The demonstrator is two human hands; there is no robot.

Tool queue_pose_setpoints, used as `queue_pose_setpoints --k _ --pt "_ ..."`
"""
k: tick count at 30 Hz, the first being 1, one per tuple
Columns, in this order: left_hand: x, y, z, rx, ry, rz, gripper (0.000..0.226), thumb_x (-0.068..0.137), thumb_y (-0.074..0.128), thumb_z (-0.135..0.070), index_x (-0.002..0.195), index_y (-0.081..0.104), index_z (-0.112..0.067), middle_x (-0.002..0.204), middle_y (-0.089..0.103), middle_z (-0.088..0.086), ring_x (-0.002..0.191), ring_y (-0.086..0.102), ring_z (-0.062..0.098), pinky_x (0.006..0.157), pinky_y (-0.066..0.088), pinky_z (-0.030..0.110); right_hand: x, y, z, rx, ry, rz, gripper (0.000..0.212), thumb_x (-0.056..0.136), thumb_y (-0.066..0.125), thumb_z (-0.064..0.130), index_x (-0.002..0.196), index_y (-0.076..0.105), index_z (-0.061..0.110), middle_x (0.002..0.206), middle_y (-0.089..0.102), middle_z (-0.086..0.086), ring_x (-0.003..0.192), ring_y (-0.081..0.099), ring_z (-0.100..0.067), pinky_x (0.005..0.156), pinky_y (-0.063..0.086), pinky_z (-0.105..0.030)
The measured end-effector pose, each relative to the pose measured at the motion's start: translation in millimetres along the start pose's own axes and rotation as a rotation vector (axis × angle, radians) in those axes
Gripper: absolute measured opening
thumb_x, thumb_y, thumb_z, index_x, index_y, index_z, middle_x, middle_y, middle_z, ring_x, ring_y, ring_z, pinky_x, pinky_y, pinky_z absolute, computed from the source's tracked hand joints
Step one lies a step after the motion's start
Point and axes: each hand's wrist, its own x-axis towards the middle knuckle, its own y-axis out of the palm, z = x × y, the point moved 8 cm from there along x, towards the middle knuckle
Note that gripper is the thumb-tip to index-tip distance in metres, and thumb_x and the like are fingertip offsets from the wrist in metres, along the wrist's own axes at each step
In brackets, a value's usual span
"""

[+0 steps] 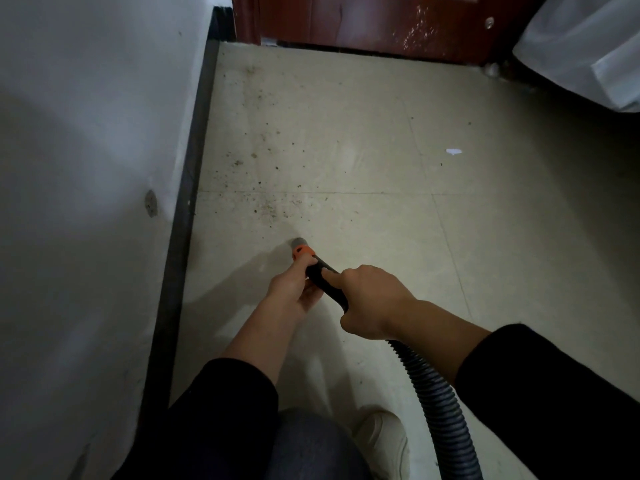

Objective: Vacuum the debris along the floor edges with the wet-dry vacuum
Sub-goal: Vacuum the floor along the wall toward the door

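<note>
Pale floor tiles (pixel 363 133) fill most of the view, bounded on the left by a white wall (pixel 86 133) and its dark baseboard (pixel 194 168), and at the far end by a red-brown wooden door (pixel 381 22). From the lower right a grey corrugated hose (pixel 436 393) is led up into a black rigid tube (pixel 325 282); the vacuum's body is not in view. The tube is gripped at its rear by the right hand (pixel 370 303), fingers wrapped round it and the forefinger laid along the top, seemingly so that the direction can be steered. Further forward, just behind the orange collar (pixel 303 252), the tube is clasped by the left hand (pixel 294 289), probably so that the tip can be kept low and steady. The grey nozzle (pixel 300 242) is held at or just above the floor, tilted forward, near the baseboard but apart from it. Dark debris (pixel 263 188) is scattered ahead of the nozzle along the wall edge, so that stretch is judged as not yet cleaned. A small white scrap (pixel 453 151) lies well off to the right.
</note>
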Motion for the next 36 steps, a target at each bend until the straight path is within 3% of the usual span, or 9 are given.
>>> queue_pose_setpoints --k 5,9,15,21,36 --pt "-2 -12 -4 -0.033 0.009 -0.026 0.022 0.091 0.066 -0.022 0.103 0.062 -0.004 0.098 0.066 0.012 0.082 0.066 0.017 0.051 0.056 0.023 6 1 11 0.001 -0.028 0.015 0.057 0.076 0.056 0.016 0.133 0.046 0.018 0.069 0.041 0.001 0.064 0.044 -0.02 0.045 0.026 -0.025" --pt "-4 -26 -10 -0.044 0.013 -0.043 0.023 0.091 0.065 -0.021 0.105 0.062 -0.004 0.097 0.066 0.012 0.083 0.066 0.018 0.057 0.054 0.026 10 -1 23 0.01 -0.081 0.02 0.062 0.077 0.057 0.016 0.137 0.043 0.02 0.068 0.041 0.002 0.066 0.046 -0.021 0.047 0.028 -0.025" --pt "-2 -50 -18 -0.072 0.026 -0.077 0.033 0.091 0.064 -0.024 0.117 0.061 -0.005 0.111 0.068 0.015 0.091 0.067 0.02 0.055 0.052 0.025 22 -1 43 -0.005 -0.13 0.011 0.063 0.078 0.058 0.015 0.139 0.042 0.02 0.065 0.039 0.001 0.058 0.041 -0.017 0.045 0.027 -0.026" --pt "3 -55 -27 -0.133 0.08 -0.087 0.026 0.09 0.067 -0.02 0.109 0.062 -0.004 0.109 0.069 0.017 0.09 0.068 0.022 0.059 0.054 0.025 35 0 48 -0.012 -0.121 -0.019 0.062 0.077 0.056 0.015 0.138 0.042 0.02 0.065 0.038 0.001 0.056 0.037 -0.015 0.045 0.027 -0.026" --pt "-4 -88 -38 -0.202 0.081 -0.148 0.037 0.09 0.065 -0.019 0.12 0.059 0.001 0.11 0.068 0.017 0.088 0.067 0.02 0.06 0.051 0.026 45 -8 79 0.031 -0.244 0.008 0.072 0.079 0.06 0.015 0.146 0.036 0.022 0.064 0.035 0.005 0.053 0.033 -0.009 0.046 0.028 -0.025"
